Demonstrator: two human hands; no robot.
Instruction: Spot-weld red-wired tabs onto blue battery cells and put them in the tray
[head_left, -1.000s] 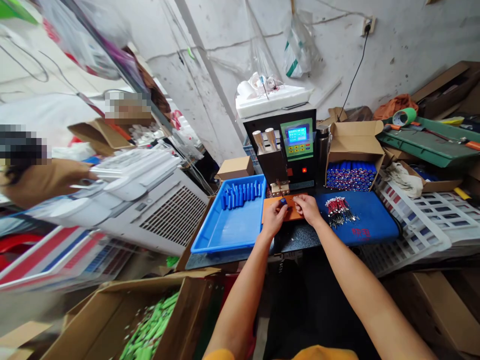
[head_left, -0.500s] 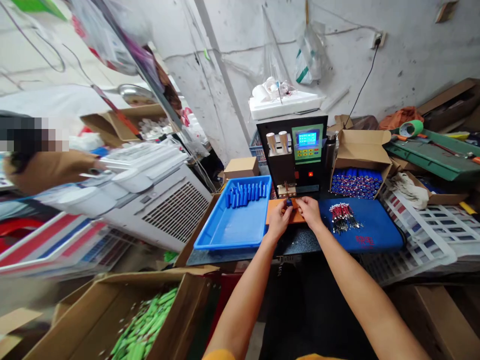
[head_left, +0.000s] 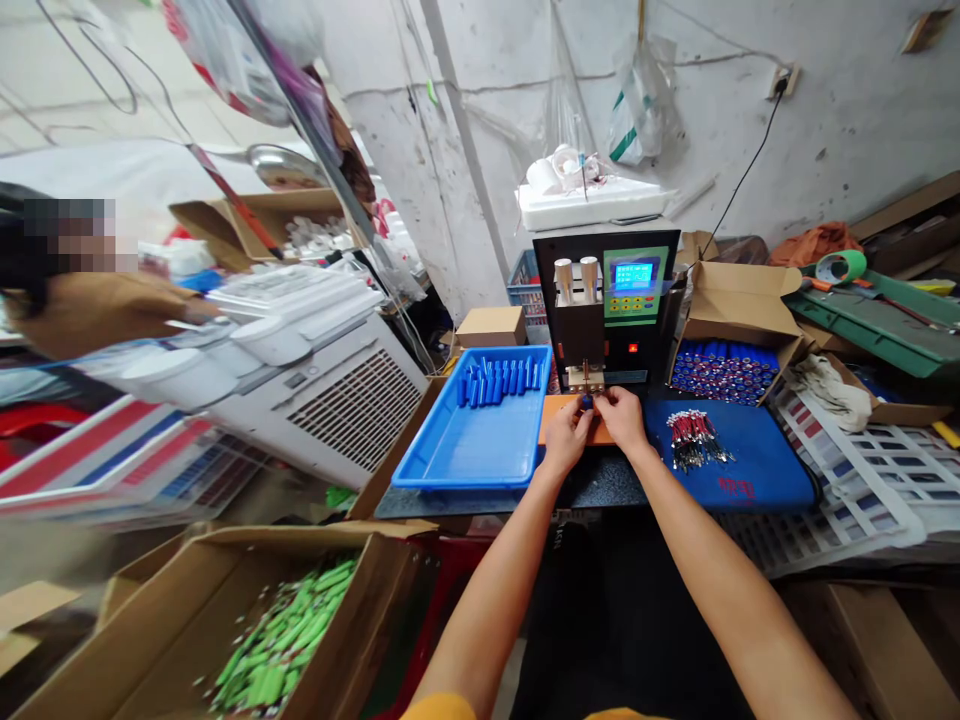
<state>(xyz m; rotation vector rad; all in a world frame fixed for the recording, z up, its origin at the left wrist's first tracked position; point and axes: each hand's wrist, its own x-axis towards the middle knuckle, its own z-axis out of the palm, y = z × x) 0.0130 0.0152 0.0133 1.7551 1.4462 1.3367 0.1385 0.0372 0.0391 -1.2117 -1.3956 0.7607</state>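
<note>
My left hand is closed around a blue battery cell, holding it at the electrode tips of a black spot welder. My right hand pinches close beside the cell's end; whatever lies between its fingertips is too small to make out. Both hands rest over an orange block under the electrodes. Left of them, a blue tray carries several blue cells. To the right, a bunch of red and black wire leads lies on a blue mat.
A cardboard box packed with blue cells stands right of the welder. Below left is a carton with green cells. A white slatted crate borders the mat. A co-worker sits at far left beside a white appliance.
The camera view has shifted slightly, so the bench appears further right. Both hands stay at the welder, and the cell sits a little closer under the electrodes.
</note>
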